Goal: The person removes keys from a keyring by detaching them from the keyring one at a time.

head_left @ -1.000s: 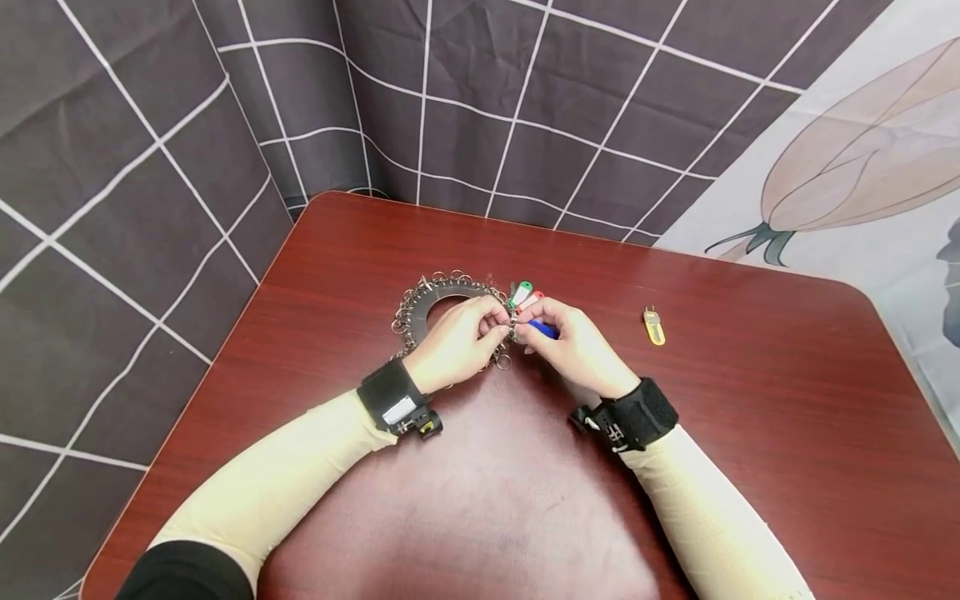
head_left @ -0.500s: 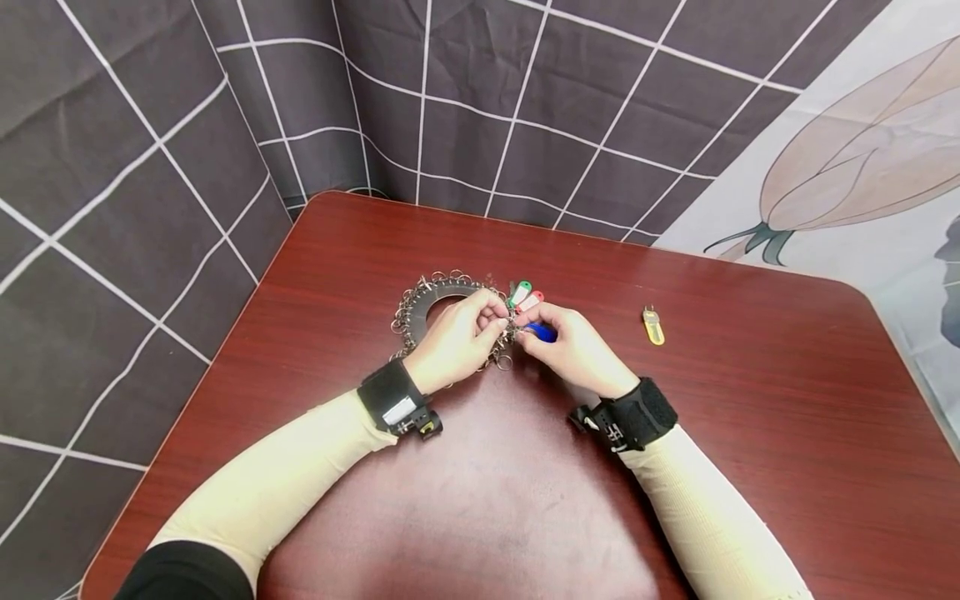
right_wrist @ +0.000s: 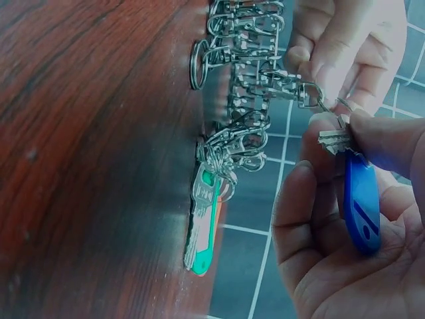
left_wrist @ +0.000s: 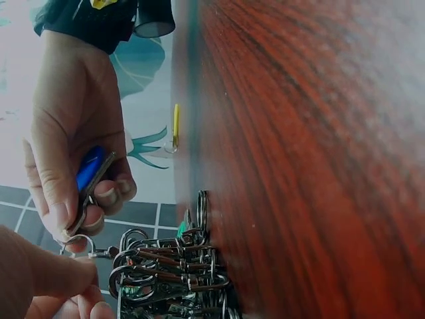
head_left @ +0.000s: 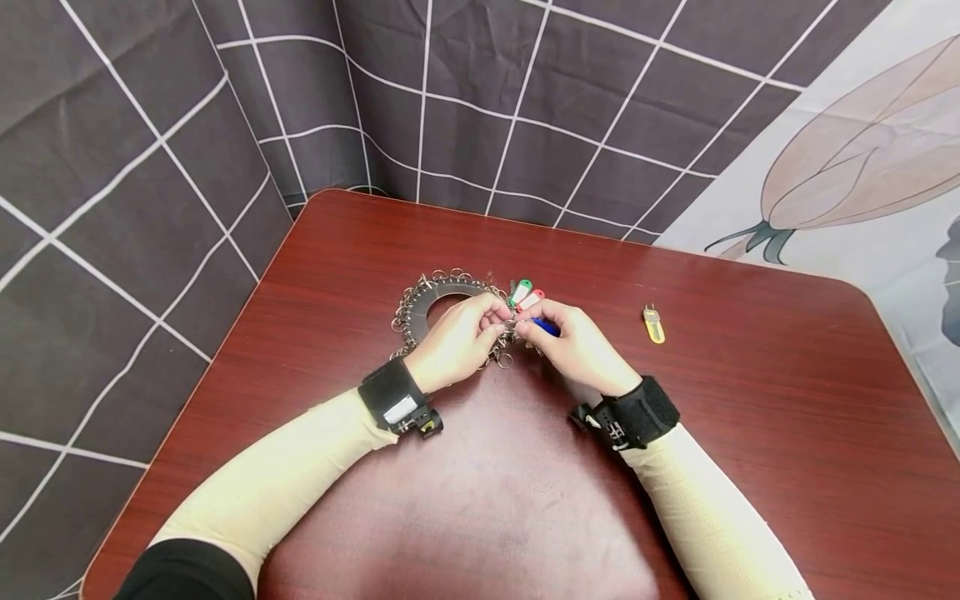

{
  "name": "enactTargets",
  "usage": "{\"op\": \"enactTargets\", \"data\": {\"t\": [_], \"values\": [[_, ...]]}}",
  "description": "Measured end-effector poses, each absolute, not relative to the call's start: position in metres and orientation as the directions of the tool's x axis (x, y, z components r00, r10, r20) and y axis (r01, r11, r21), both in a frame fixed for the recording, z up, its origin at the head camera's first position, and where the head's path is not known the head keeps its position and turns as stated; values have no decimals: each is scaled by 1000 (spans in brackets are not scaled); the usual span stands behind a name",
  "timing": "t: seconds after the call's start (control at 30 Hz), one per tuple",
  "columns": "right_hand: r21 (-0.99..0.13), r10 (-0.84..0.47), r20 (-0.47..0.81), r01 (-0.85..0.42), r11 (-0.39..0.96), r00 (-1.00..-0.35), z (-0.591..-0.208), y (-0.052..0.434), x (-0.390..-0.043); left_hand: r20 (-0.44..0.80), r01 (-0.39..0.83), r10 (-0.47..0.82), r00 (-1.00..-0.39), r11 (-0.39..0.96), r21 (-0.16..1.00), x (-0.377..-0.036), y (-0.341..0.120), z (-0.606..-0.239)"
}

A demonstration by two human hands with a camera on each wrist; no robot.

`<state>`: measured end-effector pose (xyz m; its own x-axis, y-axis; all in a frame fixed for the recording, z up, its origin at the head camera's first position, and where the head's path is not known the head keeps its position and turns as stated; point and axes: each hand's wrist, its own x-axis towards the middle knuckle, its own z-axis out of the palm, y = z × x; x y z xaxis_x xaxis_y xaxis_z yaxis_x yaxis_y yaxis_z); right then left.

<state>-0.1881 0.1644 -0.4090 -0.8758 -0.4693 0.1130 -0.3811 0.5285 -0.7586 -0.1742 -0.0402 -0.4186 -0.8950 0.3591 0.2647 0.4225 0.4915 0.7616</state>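
A round grey holder (head_left: 417, 321), fringed with metal snap hooks and split rings, lies on the table. At its right side my left hand (head_left: 463, 335) pinches a split ring (right_wrist: 324, 100) that hangs from one swivel snap hook (right_wrist: 292, 90). My right hand (head_left: 573, 340) pinches a silver key (right_wrist: 335, 141) with a blue plastic key tag (right_wrist: 362, 206), its thumb and fingertip right at that same ring. In the left wrist view, the ring (left_wrist: 78, 240) spans the gap between both hands' fingertips. Curled right fingers stand around the blue tag.
Keys with a green tag (head_left: 521, 292) and a red tag (head_left: 532, 300) hang off the holder's right side, beyond the hands. A yellow-tagged key (head_left: 653, 324) lies alone on the red-brown table (head_left: 750, 375). A dark checked curtain (head_left: 465, 133) hangs behind the far edge.
The right thumb and fingers have shifted slightly on the key, and the blue tag has tilted and moved a little. The left hand and the holder stay nearly where they were.
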Motion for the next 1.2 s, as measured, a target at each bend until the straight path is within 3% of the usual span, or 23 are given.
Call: {"op": "enactTargets", "data": {"t": [0.27, 0.7, 1.2], "values": [[-755, -468, 125, -390, 528, -875, -409, 164, -188, 254, 429, 372, -893, 534, 728, -175, -41, -420], [-747, -451, 119, -379, 546, -884, -409, 162, -187, 309, 429, 309, -899, 491, 758, -173, -39, -420], [-784, -408, 154, -362, 504, -900, -408, 162, -188, 271, 437, 377, -886, 481, 760, -174, -38, -419]]}}
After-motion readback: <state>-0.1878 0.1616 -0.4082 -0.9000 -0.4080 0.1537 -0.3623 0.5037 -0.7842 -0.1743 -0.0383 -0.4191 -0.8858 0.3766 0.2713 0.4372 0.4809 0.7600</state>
